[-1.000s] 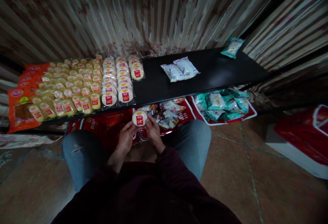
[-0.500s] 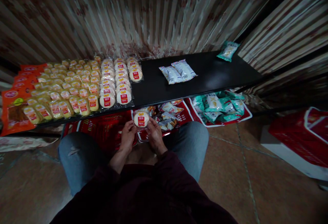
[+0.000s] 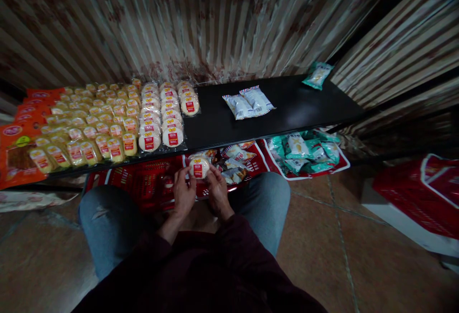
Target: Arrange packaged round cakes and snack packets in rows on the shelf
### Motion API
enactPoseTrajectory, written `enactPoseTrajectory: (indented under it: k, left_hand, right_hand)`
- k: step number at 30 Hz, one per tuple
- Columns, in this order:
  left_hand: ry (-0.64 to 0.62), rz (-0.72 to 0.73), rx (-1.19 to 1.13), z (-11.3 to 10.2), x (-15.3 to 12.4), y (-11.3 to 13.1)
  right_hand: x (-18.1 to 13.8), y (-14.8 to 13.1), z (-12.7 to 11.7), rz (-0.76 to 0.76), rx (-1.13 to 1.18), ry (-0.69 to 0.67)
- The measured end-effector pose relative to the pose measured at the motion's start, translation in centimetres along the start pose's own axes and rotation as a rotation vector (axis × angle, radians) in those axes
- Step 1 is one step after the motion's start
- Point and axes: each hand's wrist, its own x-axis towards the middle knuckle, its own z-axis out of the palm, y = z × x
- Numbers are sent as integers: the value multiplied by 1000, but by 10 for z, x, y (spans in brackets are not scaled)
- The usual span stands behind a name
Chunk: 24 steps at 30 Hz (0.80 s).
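Both hands hold one round white snack pack with a red label just below the front edge of a low black shelf. My left hand grips its left side, my right hand its right side. On the shelf straight ahead lie rows of the same round packs. To their left are several rows of smaller yellow packs and orange packets. A red basket with mixed snacks sits on the floor under my hands.
Two white packets lie mid-shelf and a green packet at its far right end. Green packets fill a red basket under the shelf. Another red basket stands at the right. A striped curtain hangs behind. My knees flank the basket.
The round pack stays held in both hands near the shelf edge. The view has drifted slightly, and my hands have turned the pack a little.
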Motion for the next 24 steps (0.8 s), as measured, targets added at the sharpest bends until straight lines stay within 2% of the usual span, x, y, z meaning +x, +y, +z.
enactPoseTrajectory:
  k: [4,8,12,18,21,24]
  left_hand:
    - [-81,-115,-88,4,-2,1]
    - [-99,-215,-298,5,-4,1]
    - [-98,-327,-461,4,-2,-5]
    - [-168,-350,-650,6,-4,-5]
    - [-145,-402,-715,7,-3,-1]
    - [-84,-513,-792,5,1,1]
  right_hand:
    - [-9,-7,4,-103,-140,-46]
    - [-17,-15,10,-184,-251,-141]
    - [-19,-13,12,-327,-397,-190]
    - [-21,-11,9,-552,-635,-230]
    - [-25,-14,10,-577,-693,-271]
    - [-26,-15,9,-576,-691,-286]
